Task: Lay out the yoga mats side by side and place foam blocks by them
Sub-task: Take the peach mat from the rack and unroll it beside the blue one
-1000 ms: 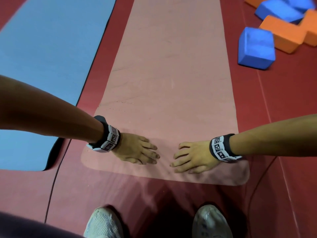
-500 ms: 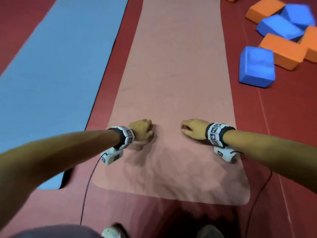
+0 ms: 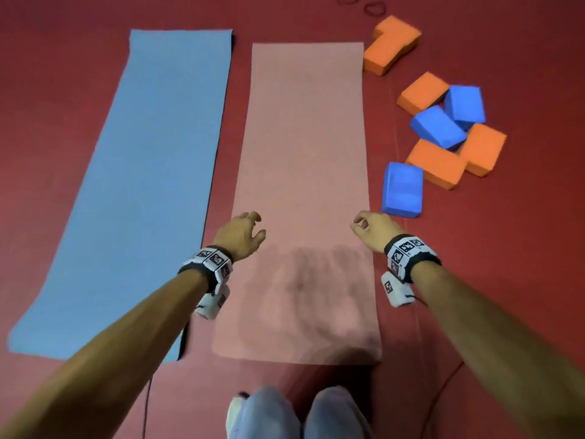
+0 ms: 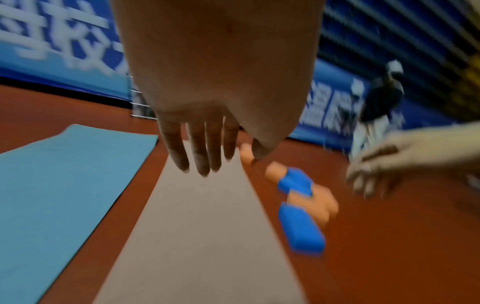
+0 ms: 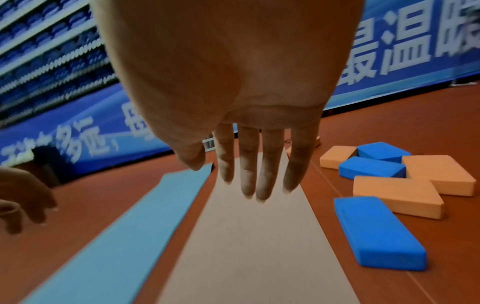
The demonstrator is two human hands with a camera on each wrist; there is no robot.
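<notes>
Two mats lie flat side by side on the red floor: a blue mat (image 3: 139, 185) on the left and a pink mat (image 3: 304, 172) on the right. My left hand (image 3: 243, 229) hovers above the pink mat's left edge, fingers loose and holding nothing. Over the mat's right edge hangs my right hand (image 3: 368, 226), also empty and relaxed. In the wrist views the left hand's fingers (image 4: 200, 152) and the right hand's fingers (image 5: 257, 164) hang straight down over the pink mat (image 5: 254, 246). A blue foam block (image 3: 402, 190) lies just right of my right hand.
A heap of orange blocks (image 3: 437, 163) and blue blocks (image 3: 438, 126) lies right of the pink mat, with another orange pair (image 3: 391, 42) near its far corner. My knees (image 3: 297, 413) show at the bottom. A blue banner wall (image 5: 389, 51) borders the floor.
Both hands have lifted off the pink mat's near end and spread apart to its two edges. The view has risen and pulled back, so both whole mats now show.
</notes>
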